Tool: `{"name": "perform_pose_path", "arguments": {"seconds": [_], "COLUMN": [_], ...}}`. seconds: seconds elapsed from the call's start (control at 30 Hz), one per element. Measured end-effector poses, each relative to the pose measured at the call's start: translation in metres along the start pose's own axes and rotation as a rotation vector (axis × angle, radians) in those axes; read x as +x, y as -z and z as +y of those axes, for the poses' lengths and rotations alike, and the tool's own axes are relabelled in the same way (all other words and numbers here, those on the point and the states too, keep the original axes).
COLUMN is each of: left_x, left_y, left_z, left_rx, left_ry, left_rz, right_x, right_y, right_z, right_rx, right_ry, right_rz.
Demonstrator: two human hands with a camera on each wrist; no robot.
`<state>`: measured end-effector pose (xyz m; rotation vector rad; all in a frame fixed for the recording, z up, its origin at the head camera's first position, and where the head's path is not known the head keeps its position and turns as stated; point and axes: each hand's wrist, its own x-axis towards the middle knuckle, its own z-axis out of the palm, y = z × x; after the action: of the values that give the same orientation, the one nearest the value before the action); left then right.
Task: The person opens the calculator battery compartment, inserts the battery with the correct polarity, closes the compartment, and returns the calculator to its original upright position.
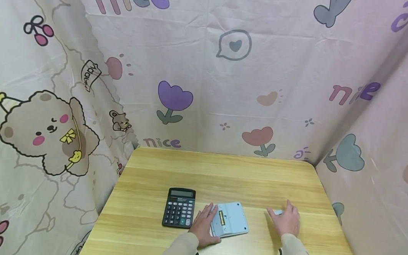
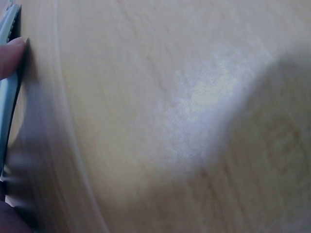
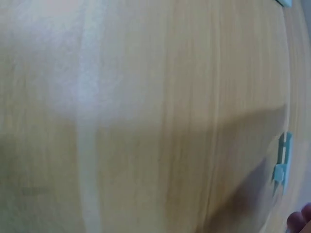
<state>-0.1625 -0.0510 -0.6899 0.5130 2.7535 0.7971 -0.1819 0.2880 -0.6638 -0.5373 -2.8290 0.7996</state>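
A light-blue calculator [image 1: 238, 221] lies back side up on the table, its battery slot uncovered with a battery [image 1: 222, 217] inside. My left hand [image 1: 203, 227] holds it by the left side, fingers along the upper left edge and thumb at the lower edge. In the left wrist view the thumb [image 2: 10, 57] touches the rim of the calculator [image 2: 7, 104]. Over to the right, my right hand [image 1: 286, 221] is spread beside a small light-blue battery cover [image 1: 278, 212]. The right wrist view shows that cover [image 3: 281, 170] lying on the wood, apart from the fingertips [image 3: 296, 222].
A black calculator [image 1: 179, 208] lies face up just left of my left hand. The wooden table [image 1: 219, 170] ends at a printed curtain [image 1: 206, 81] behind, with more curtain on both sides.
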Motion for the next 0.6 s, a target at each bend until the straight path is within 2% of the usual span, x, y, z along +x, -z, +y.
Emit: {"name": "perform_pose_path", "arguments": {"seconds": [0.1, 0.3, 0.6], "left_x": [0.0004, 0.0004, -0.0004], "left_y": [-0.0004, -0.0002, 0.0013], "left_z": [-0.0003, 0.0002, 0.0018], "left_rx": [0.002, 0.0, -0.02], "left_ry": [0.001, 0.004, -0.003], "left_rz": [-0.001, -0.002, -0.012], "right_x": [-0.0017, -0.0045, -0.0054], "right_y": [0.0007, 0.0007, -0.0042], "right_z": [0.0017, 0.0028, 0.0043], "right_rx": [-0.016, -0.051, -0.121], "right_ry": [-0.052, -0.1, -0.157], "right_rz": [-0.013, -0.032, -0.127]}}
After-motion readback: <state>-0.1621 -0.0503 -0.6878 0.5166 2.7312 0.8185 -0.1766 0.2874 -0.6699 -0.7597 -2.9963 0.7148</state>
